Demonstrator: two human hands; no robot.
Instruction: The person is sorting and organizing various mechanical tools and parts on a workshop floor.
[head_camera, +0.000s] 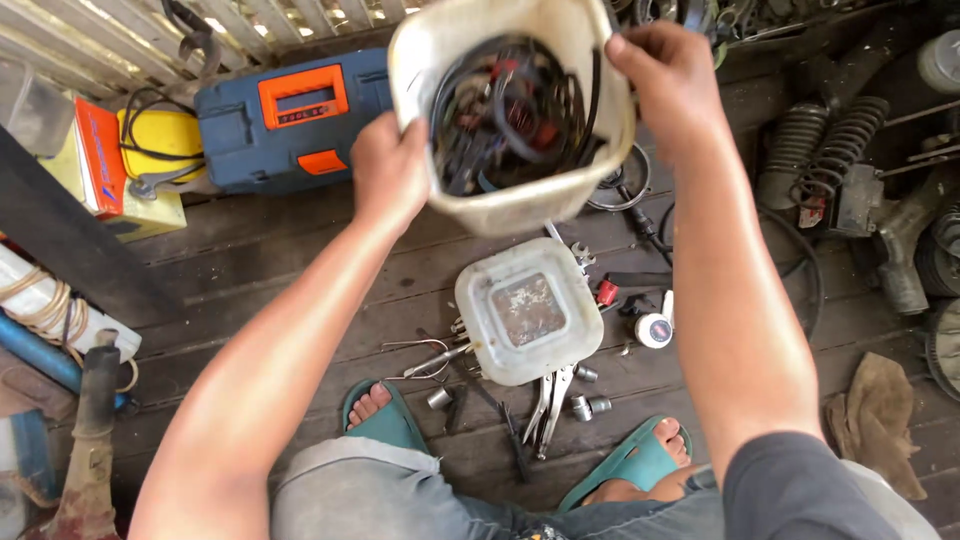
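Item: tub (520, 205), cream plastic, square-mouthed, held up off the floor in both my hands. Left hand (388, 172) grasps the near-left wall, fingers wrapped around the outside; right hand (668, 72) pinches the far-right rim, thumb over the lip. Both arms reach forward, elbows bent, forearms rising from my lap; the tub tilts slightly toward me. Contents: a tangle of black belts, rings and cables (510, 110), with a few red bits, all inside. Progress, as I judge it: the tub is lifted and full, nothing tipped out yet. Below it, on the plank floor (280, 250): a second tub (528, 312), upside down; pliers (552, 402); sockets (590, 404); a red-tipped part (607, 292). Further out: blue and orange tool case (290, 120), coil springs (815, 150), brown rag (882, 420).
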